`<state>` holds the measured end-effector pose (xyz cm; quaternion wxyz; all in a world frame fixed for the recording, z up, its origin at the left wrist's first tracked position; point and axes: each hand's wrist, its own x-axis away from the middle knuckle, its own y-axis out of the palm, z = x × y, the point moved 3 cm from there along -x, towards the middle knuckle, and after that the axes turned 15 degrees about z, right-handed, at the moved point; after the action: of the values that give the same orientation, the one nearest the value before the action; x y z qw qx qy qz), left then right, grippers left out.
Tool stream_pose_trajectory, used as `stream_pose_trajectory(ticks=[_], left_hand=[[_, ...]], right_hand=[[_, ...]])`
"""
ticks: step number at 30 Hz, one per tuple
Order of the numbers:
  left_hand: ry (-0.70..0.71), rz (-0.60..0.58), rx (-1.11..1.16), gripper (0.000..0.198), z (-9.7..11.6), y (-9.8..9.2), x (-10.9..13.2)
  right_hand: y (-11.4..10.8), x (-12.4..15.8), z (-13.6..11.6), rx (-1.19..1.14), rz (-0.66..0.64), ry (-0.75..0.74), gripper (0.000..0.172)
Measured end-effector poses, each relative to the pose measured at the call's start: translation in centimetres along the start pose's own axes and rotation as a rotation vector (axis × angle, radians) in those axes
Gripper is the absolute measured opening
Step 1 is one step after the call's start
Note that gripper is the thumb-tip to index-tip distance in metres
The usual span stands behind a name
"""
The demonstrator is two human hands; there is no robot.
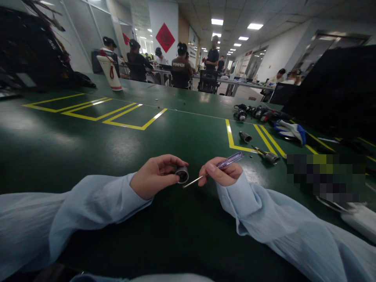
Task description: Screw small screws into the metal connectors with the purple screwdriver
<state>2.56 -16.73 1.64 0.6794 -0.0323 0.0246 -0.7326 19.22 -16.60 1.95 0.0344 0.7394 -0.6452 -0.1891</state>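
Between the thumb and fingers of my left hand (157,176) is a small grey cylindrical metal part (182,175), its open round end turned toward the right. My right hand (221,172) grips a screwdriver (230,159) with a clear purplish handle. The thin shaft points left and down, its tip close to the part's rim; I cannot tell whether they touch. Farther right on the table lie a similar grey metal part (245,136) and another one with a thin stem (268,156). A tiny dark piece (251,156) sits near them.
Yellow tape outlines (126,125) mark the green table (88,145). A white cup (110,72) stands at the back left. Dark cylindrical parts (241,115) and blue-white gloves (290,131) lie at the right, before a black screen (337,86). Several people sit beyond the table.
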Motion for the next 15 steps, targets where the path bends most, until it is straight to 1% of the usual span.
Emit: stream_pose_trajectory(ticks=[4,8,11,13,15], left_hand=[[-0.045,-0.046,0.013,0.037,-0.02,-0.01,0.11],[-0.003,-0.074,0.045,0.036,0.08,0.03,0.12],[0.037,-0.078,0.053,0.035,0.16,0.09,0.18],[0.064,-0.073,0.055,0.033,0.25,0.13,0.25],[0.081,-0.057,0.045,0.032,0.32,0.14,0.31]], right_hand=[[-0.15,-0.09,-0.4,0.058,0.055,-0.108,0.016],[-0.23,-0.1,-0.49,0.163,0.075,-0.252,0.016],[-0.19,0.03,-0.51,0.308,0.055,-0.443,0.018],[-0.02,0.27,-0.58,0.399,0.014,-0.591,0.018],[0.22,0.57,-0.67,0.48,-0.041,-0.704,0.015]])
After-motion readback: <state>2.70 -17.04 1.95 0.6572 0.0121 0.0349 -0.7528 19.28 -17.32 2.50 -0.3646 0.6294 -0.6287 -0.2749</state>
